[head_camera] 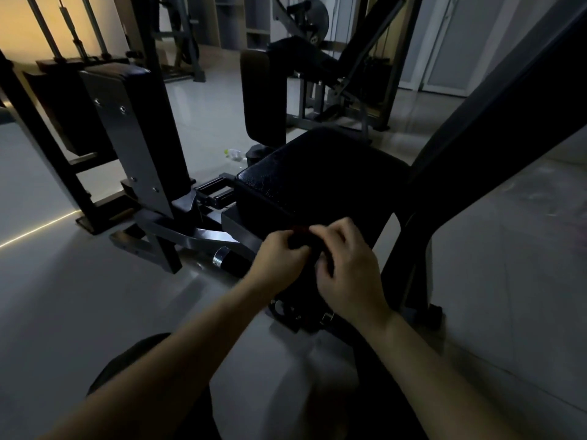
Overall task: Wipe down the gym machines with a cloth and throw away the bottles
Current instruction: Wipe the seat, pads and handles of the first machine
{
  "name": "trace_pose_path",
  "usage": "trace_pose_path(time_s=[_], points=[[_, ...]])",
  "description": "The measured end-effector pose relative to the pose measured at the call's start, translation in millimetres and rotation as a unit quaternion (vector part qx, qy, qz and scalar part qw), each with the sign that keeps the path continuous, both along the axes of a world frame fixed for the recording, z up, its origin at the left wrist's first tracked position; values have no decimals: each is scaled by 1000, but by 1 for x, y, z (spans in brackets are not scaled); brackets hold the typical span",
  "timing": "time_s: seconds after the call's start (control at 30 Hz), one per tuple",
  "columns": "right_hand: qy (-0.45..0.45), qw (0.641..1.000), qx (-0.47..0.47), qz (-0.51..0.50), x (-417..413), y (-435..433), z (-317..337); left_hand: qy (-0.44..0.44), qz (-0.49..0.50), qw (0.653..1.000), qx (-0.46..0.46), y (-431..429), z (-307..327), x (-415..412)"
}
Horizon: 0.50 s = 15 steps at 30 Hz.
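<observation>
A black padded seat (320,176) of a gym machine fills the middle of the dim room. Just below its near edge my left hand (279,258) and my right hand (349,268) meet, fingers curled round a dark cloth (301,230) with a red edge; most of the cloth is hidden between them. A clear plastic bottle (235,154) with a green cap lies on the floor beyond the seat, far from both hands.
A tall black pad on a grey steel frame (133,134) stands to the left. The backrest beam (495,128) slants up on the right. Another machine (320,68) stands behind. Pale tiled floor (63,296) spreads left and right.
</observation>
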State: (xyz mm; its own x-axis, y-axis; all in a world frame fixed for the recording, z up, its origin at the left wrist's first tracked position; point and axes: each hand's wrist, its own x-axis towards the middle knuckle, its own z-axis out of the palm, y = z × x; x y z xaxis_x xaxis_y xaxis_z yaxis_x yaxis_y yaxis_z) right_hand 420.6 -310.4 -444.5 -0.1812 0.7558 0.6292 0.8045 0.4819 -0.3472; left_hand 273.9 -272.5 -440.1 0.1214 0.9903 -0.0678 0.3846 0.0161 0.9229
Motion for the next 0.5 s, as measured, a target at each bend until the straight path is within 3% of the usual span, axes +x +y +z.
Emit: trace_pose_path(time_s=[0.07,0.13,0.27,0.33,0.4,0.47,0.5], points=[[-105,994,-19,3,-4,-10,-10,-124,-28,984,-128,11,15,-21],[-188,982,-9,-7,-12,-5,-18,-193,-45,960,-197,20,27,-44],[-289,954,75,-9,-32,26,-17,-205,-39,953,-220,39,53,-66],[-330,939,99,0,-40,40,-13,-124,-13,971,-203,47,62,-68],[-347,934,87,11,-45,49,-11,75,-10,991,-113,52,65,-70],[-352,934,65,-7,-42,48,-10,285,31,956,65,56,64,-73],[-347,936,56,-18,-38,45,-9,329,74,930,150,57,64,-75]])
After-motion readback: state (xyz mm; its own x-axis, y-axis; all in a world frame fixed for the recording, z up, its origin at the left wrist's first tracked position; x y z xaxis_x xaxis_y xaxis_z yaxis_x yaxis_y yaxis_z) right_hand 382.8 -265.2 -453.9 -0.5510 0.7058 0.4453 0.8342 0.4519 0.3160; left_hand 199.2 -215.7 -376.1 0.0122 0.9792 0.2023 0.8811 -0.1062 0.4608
